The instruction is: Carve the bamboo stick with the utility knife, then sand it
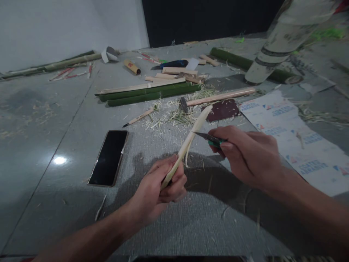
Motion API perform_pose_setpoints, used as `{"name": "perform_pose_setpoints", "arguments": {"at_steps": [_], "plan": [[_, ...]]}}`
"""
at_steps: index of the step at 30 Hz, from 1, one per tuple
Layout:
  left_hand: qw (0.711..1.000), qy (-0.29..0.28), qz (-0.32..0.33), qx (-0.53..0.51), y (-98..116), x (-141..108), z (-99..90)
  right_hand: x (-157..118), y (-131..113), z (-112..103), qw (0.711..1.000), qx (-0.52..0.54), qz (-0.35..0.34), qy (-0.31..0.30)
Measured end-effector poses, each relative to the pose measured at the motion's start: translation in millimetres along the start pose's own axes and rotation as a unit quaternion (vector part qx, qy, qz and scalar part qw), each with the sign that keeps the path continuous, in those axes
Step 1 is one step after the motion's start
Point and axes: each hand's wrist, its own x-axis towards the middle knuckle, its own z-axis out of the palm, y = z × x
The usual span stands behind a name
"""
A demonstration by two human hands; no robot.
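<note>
My left hand (166,182) is closed round the lower end of a pale, peeled bamboo strip (189,140), which points up and away from me. A thin shaving hangs from the strip's side just above my fingers. In my right hand (249,156) is a utility knife (214,139) with a green and black handle. Its blade tip meets, or lies very close to, the strip about halfway up. A black phone (109,158) lies on the floor left of my hands.
Beyond my hands lie a hammer (218,97), a chisel-like carving tool (139,117), dark red sandpaper (223,110) and split green bamboo (152,92) among shavings. A printed abrasive-paper sheet (294,134) spreads at right. Behind it stands a person's leg (275,51) beside a green bamboo pole (231,60).
</note>
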Motion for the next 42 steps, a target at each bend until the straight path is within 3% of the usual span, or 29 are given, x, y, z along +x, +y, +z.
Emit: {"name": "perform_pose_setpoints", "arguments": {"at_steps": [7,11,19,25,29,33,38,42], "plan": [[1.0,0.002,-0.006,0.026,3,-2,3.0,2,0,-2,1.0,-0.013,-0.022,0.001],[0.999,0.026,0.008,0.045,1,-2,3.6,5,-1,-5,0.999,0.023,-0.024,-0.03],[0.995,0.057,0.023,0.078,-2,-1,1.6,9,-3,-5,0.99,0.11,0.035,-0.078],[0.997,0.055,0.025,0.049,-2,1,2.0,12,-1,-3,0.949,0.265,0.111,-0.127],[0.993,0.087,0.058,0.055,-4,3,1.2,12,-2,-4,0.932,0.312,0.08,-0.164],[0.984,0.136,0.084,0.083,-5,4,-1.0,8,-3,-1,0.949,0.288,0.076,-0.105],[0.97,0.118,0.105,0.186,-3,1,1.5,1,-1,9,0.956,0.219,0.195,0.018],[0.948,0.139,0.108,0.266,-2,-1,5.5,0,0,13,0.945,0.203,0.249,0.056]]}}
